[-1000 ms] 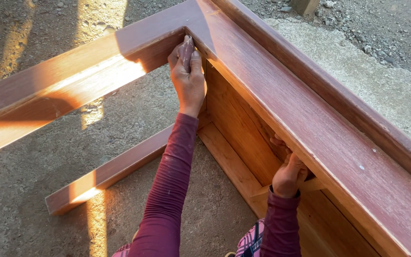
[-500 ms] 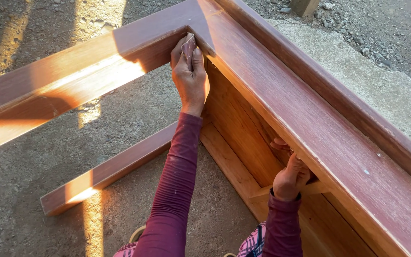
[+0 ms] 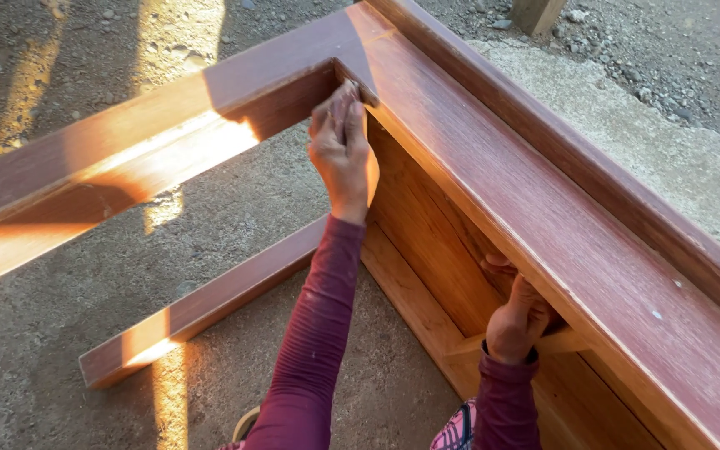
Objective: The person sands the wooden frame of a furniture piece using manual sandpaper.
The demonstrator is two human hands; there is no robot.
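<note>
A reddish-brown wooden frame (image 3: 543,208) stands on edge on the ground, its top rail running from the upper middle to the lower right. My left hand (image 3: 342,154) reaches up to the frame's inner corner and presses a small brown piece of sandpaper (image 3: 345,93) flat against the wood there with its fingers together. Lower right, my right hand (image 3: 517,321) grips the frame from inside, fingers curled under the top rail beside a thin inner strip (image 3: 568,340). Both arms wear maroon sleeves.
A second rail (image 3: 127,167) runs left from the corner, lit by sun. A lower rail (image 3: 202,304) lies on the dirt ground. A concrete slab (image 3: 668,158) lies behind the frame, with gravel and a wooden post (image 3: 535,12) beyond.
My left hand has shifted slightly at the inner corner with the sandpaper under its fingers. My right hand keeps its grip on the frame.
</note>
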